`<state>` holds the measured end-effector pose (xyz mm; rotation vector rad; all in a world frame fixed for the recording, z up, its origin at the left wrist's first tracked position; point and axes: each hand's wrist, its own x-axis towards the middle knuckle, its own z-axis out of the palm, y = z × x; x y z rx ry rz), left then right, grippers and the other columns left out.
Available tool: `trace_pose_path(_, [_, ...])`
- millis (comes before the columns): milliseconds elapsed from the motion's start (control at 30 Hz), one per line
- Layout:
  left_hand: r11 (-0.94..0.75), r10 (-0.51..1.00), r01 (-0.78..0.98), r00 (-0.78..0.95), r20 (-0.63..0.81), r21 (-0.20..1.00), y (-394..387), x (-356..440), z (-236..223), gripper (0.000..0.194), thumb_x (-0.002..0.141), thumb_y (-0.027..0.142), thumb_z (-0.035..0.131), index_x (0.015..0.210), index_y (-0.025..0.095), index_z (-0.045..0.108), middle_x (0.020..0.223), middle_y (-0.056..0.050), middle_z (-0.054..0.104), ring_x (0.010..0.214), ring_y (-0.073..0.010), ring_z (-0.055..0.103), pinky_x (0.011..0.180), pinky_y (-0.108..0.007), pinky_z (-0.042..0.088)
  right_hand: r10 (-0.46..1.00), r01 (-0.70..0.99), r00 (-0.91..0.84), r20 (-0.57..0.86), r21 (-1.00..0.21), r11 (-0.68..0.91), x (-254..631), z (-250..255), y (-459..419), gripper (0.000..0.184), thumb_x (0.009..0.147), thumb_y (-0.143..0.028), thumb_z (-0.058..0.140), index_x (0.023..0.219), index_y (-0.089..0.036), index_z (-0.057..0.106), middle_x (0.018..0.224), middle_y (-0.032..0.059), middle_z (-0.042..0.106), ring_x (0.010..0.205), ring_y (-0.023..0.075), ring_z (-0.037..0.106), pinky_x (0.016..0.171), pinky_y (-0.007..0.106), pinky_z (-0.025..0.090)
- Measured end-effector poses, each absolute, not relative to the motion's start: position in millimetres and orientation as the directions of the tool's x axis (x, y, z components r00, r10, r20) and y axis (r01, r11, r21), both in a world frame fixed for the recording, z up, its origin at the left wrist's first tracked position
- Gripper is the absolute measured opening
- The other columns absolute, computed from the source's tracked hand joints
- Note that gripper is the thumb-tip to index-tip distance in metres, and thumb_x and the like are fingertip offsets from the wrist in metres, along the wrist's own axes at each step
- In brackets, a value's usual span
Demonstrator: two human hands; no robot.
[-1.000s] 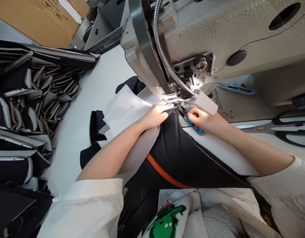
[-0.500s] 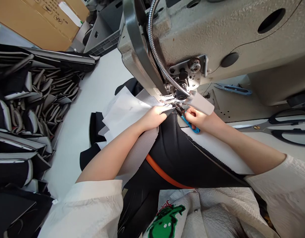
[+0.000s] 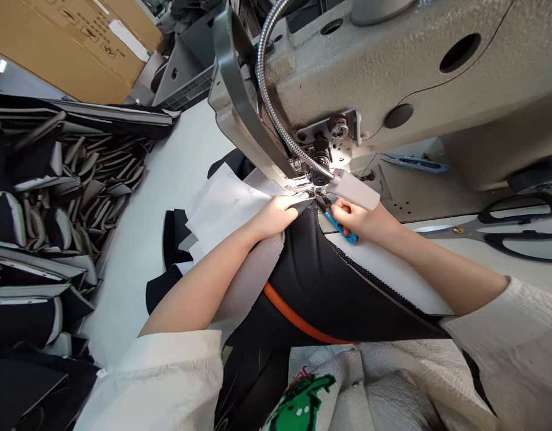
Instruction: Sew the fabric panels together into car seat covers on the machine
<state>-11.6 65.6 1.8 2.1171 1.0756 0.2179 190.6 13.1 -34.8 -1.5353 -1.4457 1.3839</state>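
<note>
My left hand (image 3: pixel 276 216) pinches the edge of a black fabric piece (image 3: pixel 348 290) close under the sewing machine's needle area (image 3: pixel 314 188). The fabric has an orange strip (image 3: pixel 298 317) across it and a light grey mesh backing (image 3: pixel 253 269). In the closed fingers of my right hand (image 3: pixel 354 216) are blue-handled thread snips (image 3: pixel 345 230), their dark blades pointing at the fabric edge beside the presser foot. White sheets (image 3: pixel 231 200) lie under and beyond my left forearm. The exact spot at the blade tips is small and partly hidden.
The sewing machine (image 3: pixel 393 66) fills the upper right, with a white lamp head (image 3: pixel 354 188) above my right hand. Large scissors (image 3: pixel 478 229) and a light blue cutter (image 3: pixel 415 163) lie to the right. Stacked black padded pieces (image 3: pixel 29 173) line the left; a cardboard box (image 3: pixel 73 48) stands behind.
The camera view has shifted slightly, so the machine appears a little further left and lower. Both hands keep their grips, with almost no movement relative to the fabric.
</note>
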Motion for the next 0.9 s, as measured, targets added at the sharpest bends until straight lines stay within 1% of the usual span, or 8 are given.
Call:
trace_pose_path(100, [-0.515,0.728,0.688,0.666,-0.163,0.511,57,-7,0,0.052,0.077,0.006,0.038,0.123,0.015,0.060,0.129,-0.006,0.060,0.125,-0.0217,0.049,0.111,-0.038,0.036,0.961,0.373,-0.145,-0.234,-0.913,-0.166,189,-35,12,0.019,0.078,-0.021,0.049,0.060,-0.021,0.043,0.045,-0.0027,0.053,0.044,0.0092,0.049,0.047,0.019,0.040])
trace_pose_path(233, [-0.544,0.792,0.838,0.531,-0.303,0.045,37,9,2,0.056,0.081,0.007,0.037,0.136,0.008,0.045,0.125,-0.018,0.056,0.107,-0.0290,0.060,0.094,-0.043,0.050,0.972,0.408,-0.130,-0.196,-0.904,-0.128,193,-36,5,0.024,0.081,-0.024,0.046,0.058,-0.021,0.040,0.046,-0.0025,0.051,0.046,0.0115,0.053,0.049,0.021,0.041])
trace_pose_path(300, [-0.533,0.805,0.843,0.480,-0.349,-0.070,30,15,4,0.056,0.082,0.008,0.037,0.138,0.008,0.042,0.120,-0.019,0.057,0.098,-0.0295,0.063,0.084,-0.042,0.053,0.977,0.483,-0.108,-0.185,-0.869,-0.111,203,-38,-1,0.028,0.083,-0.028,0.045,0.057,-0.022,0.040,0.048,-0.0015,0.053,0.044,0.0119,0.050,0.049,0.023,0.039])
trace_pose_path(433, [-0.547,0.795,0.837,0.512,-0.325,-0.018,34,12,4,0.053,0.081,0.007,0.036,0.133,0.008,0.048,0.120,-0.017,0.057,0.100,-0.0283,0.062,0.085,-0.040,0.053,0.999,0.760,-0.044,-0.002,-0.649,0.032,233,-41,-11,0.028,0.086,-0.028,0.045,0.058,-0.021,0.044,0.056,0.0009,0.056,0.051,0.0132,0.047,0.053,0.026,0.033])
trace_pose_path(633, [-0.594,0.733,0.740,0.660,-0.165,0.316,50,-8,-5,0.053,0.078,0.004,0.033,0.123,0.016,0.058,0.121,-0.006,0.061,0.118,-0.0193,0.052,0.103,-0.032,0.044,0.976,0.973,0.000,0.217,-0.224,0.050,251,-45,-10,0.023,0.091,-0.027,0.045,0.077,-0.020,0.062,0.071,0.0030,0.063,0.062,0.0161,0.051,0.050,0.028,0.021])
trace_pose_path(767, [-0.545,0.804,0.837,0.537,-0.256,0.044,37,6,-2,0.051,0.081,0.007,0.036,0.130,0.011,0.051,0.120,-0.015,0.058,0.112,-0.0268,0.056,0.095,-0.040,0.048,0.889,0.988,-0.155,0.431,0.077,0.134,245,-46,-14,0.021,0.090,-0.019,0.047,0.083,-0.018,0.066,0.083,0.0087,0.066,0.078,0.0233,0.055,0.059,0.032,0.030])
trace_pose_path(833, [-0.538,0.820,0.836,0.491,-0.293,-0.107,29,15,3,0.050,0.081,0.008,0.039,0.130,0.009,0.048,0.116,-0.018,0.057,0.105,-0.0298,0.057,0.086,-0.042,0.051,0.810,0.961,-0.276,0.517,0.122,0.250,237,-44,-18,0.022,0.089,-0.015,0.048,0.100,-0.018,0.066,0.099,0.0106,0.066,0.087,0.0258,0.055,0.067,0.035,0.034])
trace_pose_path(900, [-0.550,0.814,0.825,0.493,-0.308,-0.132,25,19,8,0.046,0.082,0.013,0.043,0.127,0.009,0.049,0.115,-0.018,0.055,0.105,-0.0312,0.056,0.084,-0.042,0.051,0.722,0.862,-0.466,0.512,0.080,0.500,226,-42,-20,0.030,0.090,-0.012,0.046,0.114,-0.021,0.062,0.109,0.0105,0.064,0.095,0.0253,0.055,0.074,0.036,0.037])
